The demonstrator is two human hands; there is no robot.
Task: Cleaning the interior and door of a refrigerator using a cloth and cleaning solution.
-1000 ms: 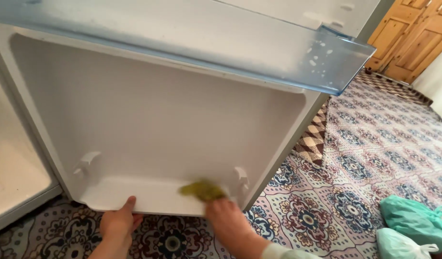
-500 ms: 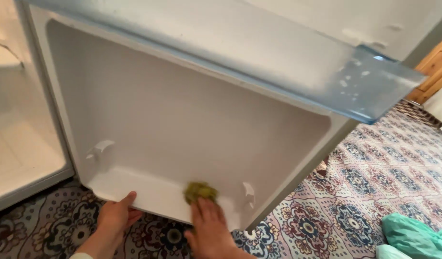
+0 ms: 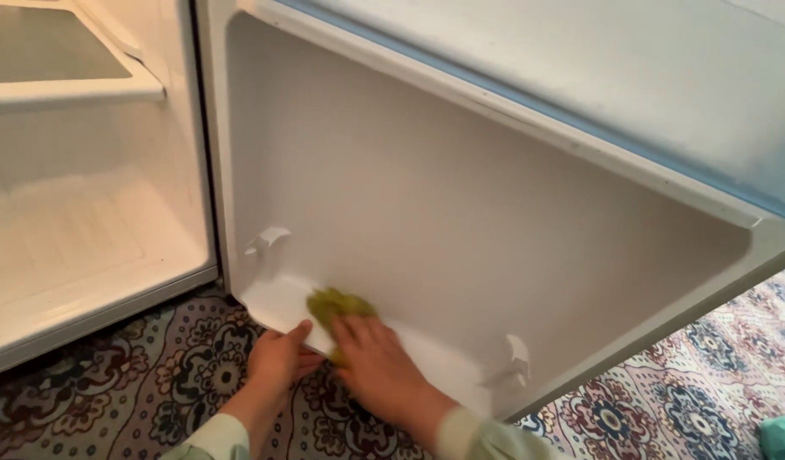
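A person kneels before an open white refrigerator door (image 3: 461, 196), seen from above. The right hand (image 3: 371, 358) lies flat, fingers together and pointing up and to the left, pressing a small yellow-green cloth (image 3: 337, 305) against the door's bottom ledge (image 3: 273, 302). The cloth sits under and just beyond the fingertips, near the ledge's left, hinge-side end, with the ledge's long axis running from there down and to the right towards a small white clip (image 3: 516, 358). The left hand (image 3: 277, 358) grips the ledge's lower edge just beside the cloth, thumb on top, fingers curled underneath. A patterned carpet (image 3: 154, 375) lies below; the bare fridge interior (image 3: 77, 238) opens at left.
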